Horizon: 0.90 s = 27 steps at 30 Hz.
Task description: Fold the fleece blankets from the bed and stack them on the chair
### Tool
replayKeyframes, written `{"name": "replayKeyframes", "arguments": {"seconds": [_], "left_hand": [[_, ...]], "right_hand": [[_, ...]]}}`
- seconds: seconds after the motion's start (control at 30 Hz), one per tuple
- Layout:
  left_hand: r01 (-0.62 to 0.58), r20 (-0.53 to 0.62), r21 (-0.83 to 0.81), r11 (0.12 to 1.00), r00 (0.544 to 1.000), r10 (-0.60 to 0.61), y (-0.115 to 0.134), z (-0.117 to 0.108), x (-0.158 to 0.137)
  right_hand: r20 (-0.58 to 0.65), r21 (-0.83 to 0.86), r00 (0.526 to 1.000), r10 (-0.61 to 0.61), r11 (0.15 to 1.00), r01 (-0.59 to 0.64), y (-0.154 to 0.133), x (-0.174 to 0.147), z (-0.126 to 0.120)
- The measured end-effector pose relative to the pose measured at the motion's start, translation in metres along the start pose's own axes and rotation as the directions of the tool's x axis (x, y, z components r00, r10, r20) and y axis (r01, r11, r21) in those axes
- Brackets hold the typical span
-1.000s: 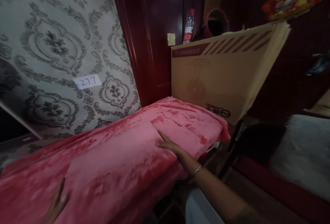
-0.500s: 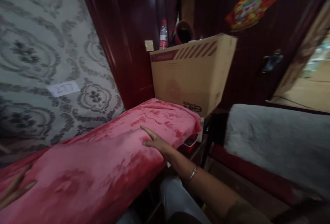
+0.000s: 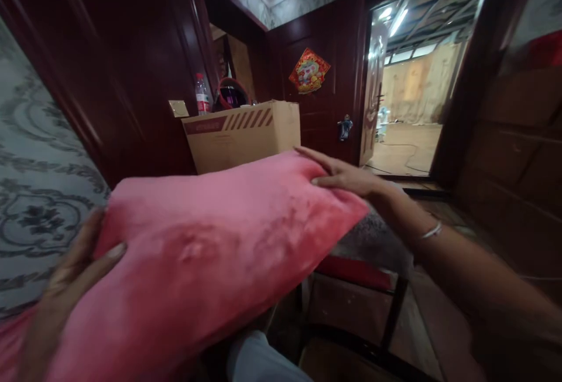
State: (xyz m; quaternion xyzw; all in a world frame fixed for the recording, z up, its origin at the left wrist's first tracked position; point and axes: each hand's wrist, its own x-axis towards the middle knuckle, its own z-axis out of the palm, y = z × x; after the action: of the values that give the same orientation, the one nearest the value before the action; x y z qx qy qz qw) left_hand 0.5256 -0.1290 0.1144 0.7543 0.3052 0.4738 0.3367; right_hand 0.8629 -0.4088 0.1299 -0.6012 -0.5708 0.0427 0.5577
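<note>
A plump pink plush pillow (image 3: 211,235) with darker red patches spans the lower middle of the view, raised and tilted. At its left end my left hand (image 3: 72,285) is closed on the edge, thumb on the near face and fingers round the far side. My right hand (image 3: 346,178) grips the far right corner, where the plush bunches up between thumb and fingers. Below the left hand a strip of pink cloth (image 3: 15,332) shows at the lower left. The pillow hides most of the surface beneath it.
Behind the pillow stands a cardboard box (image 3: 246,136), with a plastic bottle (image 3: 201,95) and a dark round container (image 3: 232,95) at its top. A chair with a red seat (image 3: 355,270) is at the right. Beyond it lies an open doorway (image 3: 410,101).
The pillow has come up off the pink-covered surface, now hiding the box's lower part. Both hands have closed on its ends. My view has swung right and up.
</note>
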Motion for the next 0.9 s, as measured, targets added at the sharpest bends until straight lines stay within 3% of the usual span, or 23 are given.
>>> {"name": "replayKeyframes", "arguments": {"seconds": [0.1, 0.2, 0.3, 0.4, 0.5, 0.6, 0.73, 0.9], "left_hand": [[-0.061, 0.097, -0.272, 0.960, 0.991, 0.091, 0.035, 0.055, -0.004], [-0.067, 0.170, -0.515, 0.854, 0.969, 0.178, 0.062, 0.111, -0.022], [-0.069, 0.198, -0.653, 0.754, 0.946, 0.258, 0.076, 0.157, -0.044], [0.035, 0.231, -0.699, 0.714, 0.956, 0.179, 0.083, 0.192, -0.064], [0.093, 0.224, -0.689, 0.719, 0.970, 0.090, 0.084, 0.219, -0.088], [0.087, 0.260, -0.630, 0.771, 0.960, 0.104, 0.075, 0.239, -0.119], [0.182, 0.414, -0.564, 0.805, 0.906, 0.086, 0.058, 0.259, -0.156], [0.251, 0.455, -0.582, 0.774, 0.889, 0.053, 0.060, 0.260, -0.156]], "right_hand": [[-0.056, -0.248, 0.995, 0.080, 0.964, -0.092, -0.003, 0.009, -0.072], [-0.098, -0.391, 0.959, 0.267, 0.876, -0.284, 0.004, 0.017, -0.132], [-0.028, -0.600, 0.919, 0.393, 0.729, -0.330, 0.011, 0.022, -0.176], [-0.064, -0.773, 0.909, 0.411, 0.556, -0.306, 0.011, 0.029, -0.205], [-0.148, -0.823, 0.912, 0.382, 0.464, -0.328, 0.011, 0.042, -0.221], [-0.177, -0.868, 0.931, 0.318, 0.396, -0.300, 0.024, 0.057, -0.223], [-0.198, -0.887, 0.932, 0.303, 0.350, -0.302, 0.062, 0.059, -0.203], [-0.264, -0.891, 0.905, 0.335, 0.274, -0.361, 0.087, 0.055, -0.184]]}}
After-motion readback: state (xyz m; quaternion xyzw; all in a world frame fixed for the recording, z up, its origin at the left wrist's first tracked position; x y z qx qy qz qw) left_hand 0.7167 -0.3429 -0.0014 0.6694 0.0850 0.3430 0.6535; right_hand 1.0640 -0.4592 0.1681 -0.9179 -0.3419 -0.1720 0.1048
